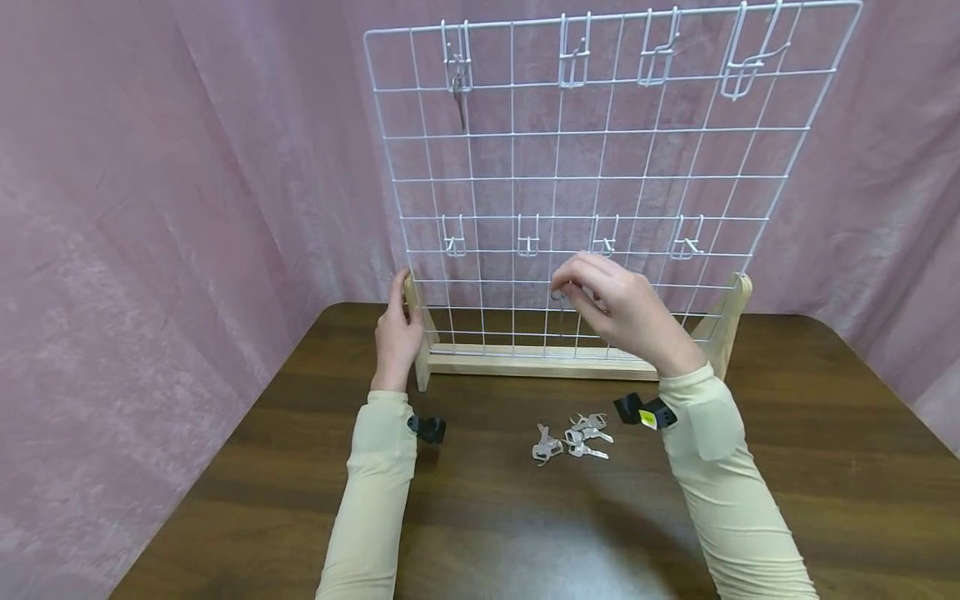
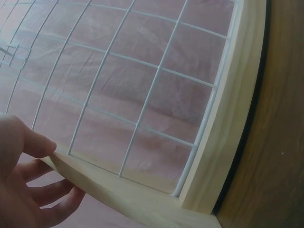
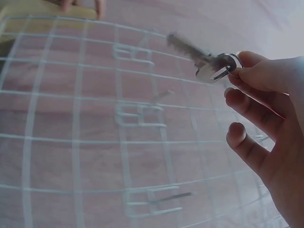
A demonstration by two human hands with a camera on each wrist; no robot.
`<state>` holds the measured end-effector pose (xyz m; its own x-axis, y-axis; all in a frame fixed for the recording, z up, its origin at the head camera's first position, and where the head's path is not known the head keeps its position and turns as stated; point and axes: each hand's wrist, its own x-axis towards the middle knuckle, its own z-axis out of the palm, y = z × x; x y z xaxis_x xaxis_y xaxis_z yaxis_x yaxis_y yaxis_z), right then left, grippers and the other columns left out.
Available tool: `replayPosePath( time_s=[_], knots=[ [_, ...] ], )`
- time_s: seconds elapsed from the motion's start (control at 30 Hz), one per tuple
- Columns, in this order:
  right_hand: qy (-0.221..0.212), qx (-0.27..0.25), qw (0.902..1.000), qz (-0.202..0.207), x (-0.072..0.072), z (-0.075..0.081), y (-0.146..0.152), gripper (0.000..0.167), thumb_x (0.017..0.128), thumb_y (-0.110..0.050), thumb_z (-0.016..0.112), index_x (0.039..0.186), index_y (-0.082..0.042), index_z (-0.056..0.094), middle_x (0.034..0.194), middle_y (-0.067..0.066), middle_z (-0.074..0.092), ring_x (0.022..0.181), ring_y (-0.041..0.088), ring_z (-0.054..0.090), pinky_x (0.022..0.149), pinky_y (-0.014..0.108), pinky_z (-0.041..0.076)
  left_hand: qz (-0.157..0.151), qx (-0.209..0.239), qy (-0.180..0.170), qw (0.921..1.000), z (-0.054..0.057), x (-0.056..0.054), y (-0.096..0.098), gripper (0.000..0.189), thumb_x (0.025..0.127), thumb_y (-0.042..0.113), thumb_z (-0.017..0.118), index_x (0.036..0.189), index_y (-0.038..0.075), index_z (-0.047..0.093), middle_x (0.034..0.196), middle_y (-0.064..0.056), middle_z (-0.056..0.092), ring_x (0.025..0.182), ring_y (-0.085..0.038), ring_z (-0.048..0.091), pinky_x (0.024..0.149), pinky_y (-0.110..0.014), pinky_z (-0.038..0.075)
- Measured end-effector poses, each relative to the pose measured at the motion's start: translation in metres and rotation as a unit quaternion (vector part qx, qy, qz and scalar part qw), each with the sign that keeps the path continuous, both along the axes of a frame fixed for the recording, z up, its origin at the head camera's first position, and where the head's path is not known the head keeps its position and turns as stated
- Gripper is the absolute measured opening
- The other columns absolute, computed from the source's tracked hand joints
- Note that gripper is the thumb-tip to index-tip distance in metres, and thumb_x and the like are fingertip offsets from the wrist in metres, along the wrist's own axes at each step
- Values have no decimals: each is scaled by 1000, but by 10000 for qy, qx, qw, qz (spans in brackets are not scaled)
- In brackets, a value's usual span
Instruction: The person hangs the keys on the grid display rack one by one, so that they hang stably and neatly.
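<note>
My right hand pinches a key ring between thumb and forefinger, in front of the white wire grid. From the ring dangles a silver key, its blade blurred in the right wrist view; the other fingers are loosely bent. At the grid's left end, my left hand grips the wooden side support of the stand, thumb on one face and fingers on the other. Several keys with rings lie in a pile on the table below. One key hangs from the upper left hook.
Other white hooks line the grid's top, including a top right hook. A lower row includes a left hook and a right hook. The stand's wooden base rests on the brown table. Pink curtain hangs behind.
</note>
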<state>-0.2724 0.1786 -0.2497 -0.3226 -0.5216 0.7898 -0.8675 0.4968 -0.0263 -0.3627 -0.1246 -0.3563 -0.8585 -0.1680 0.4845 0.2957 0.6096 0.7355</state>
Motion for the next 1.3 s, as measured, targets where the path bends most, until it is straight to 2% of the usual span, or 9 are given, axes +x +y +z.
replayPosePath(
  time_s=[0.17,0.33,0.67,0.83,0.9,0.97,1.1,1.2,1.3],
  knots=[
    [255,-6,9997,-54,-6,38,6,14,89,8,58,95,-1,66,91,9,68,75,10,51,65,16,39,28,16,-39,10000,2,0,2,58,98,10,47,148,35,32,138,-18,57,82,-35,65,67,-46,51],
    [501,-68,9986,-173,-10,73,11,9,90,6,58,95,1,65,88,12,66,76,10,47,64,16,36,35,78,-127,9999,3,0,4,58,98,9,48,148,36,32,139,-18,56,92,-37,66,73,-49,53],
    [805,-105,9949,-605,-12,127,12,11,93,3,54,97,5,64,91,16,67,78,6,47,63,13,29,28,118,-222,9997,-1,-1,8,59,98,10,48,148,37,32,139,-17,56,93,-36,66,74,-49,53],
    [807,-542,9901,-1013,-17,149,12,15,94,-1,52,99,7,65,95,16,69,81,-10,43,64,11,29,-3,107,-209,9997,-1,-1,9,59,97,10,48,148,37,31,139,-17,56,97,-37,66,76,-50,54],
    [724,-769,9869,-1218,-20,157,12,17,95,-4,54,100,6,66,94,11,69,79,-16,40,65,11,30,-35,120,-197,9997,-1,-2,10,60,97,10,48,148,36,31,139,-17,56,97,-37,66,76,-50,53],
    [613,-970,9830,-1431,-24,163,12,18,94,-7,54,100,4,67,90,-1,66,78,-18,40,65,10,30,-38,131,-190,9997,-1,-2,11,60,97,10,49,148,36,31,138,-17,56,95,-36,66,75,-49,53],
    [398,-1092,9775,-1763,-32,175,12,19,94,-10,54,103,0,68,89,-22,52,78,-18,41,66,9,31,-2,125,-173,9998,0,-2,12,60,97,9,49,148,37,31,137,-17,57,91,-36,66,73,-49,53],
    [198,-1060,9765,-1864,-36,184,11,21,96,-12,53,107,0,66,88,-29,45,79,-17,41,66,11,32,-22,124,-183,9998,0,-2,13,60,97,9,49,148,37,31,137,-18,57,94,-37,66,74,-50,53],
    [-144,-1079,9742,-1976,-40,193,10,18,96,-14,51,106,-8,66,85,-33,41,80,-13,42,68,13,34,-59,144,-206,9997,0,-2,13,60,97,9,49,148,37,31,138,-18,56,98,-38,66,76,-50,54]
  ],
)
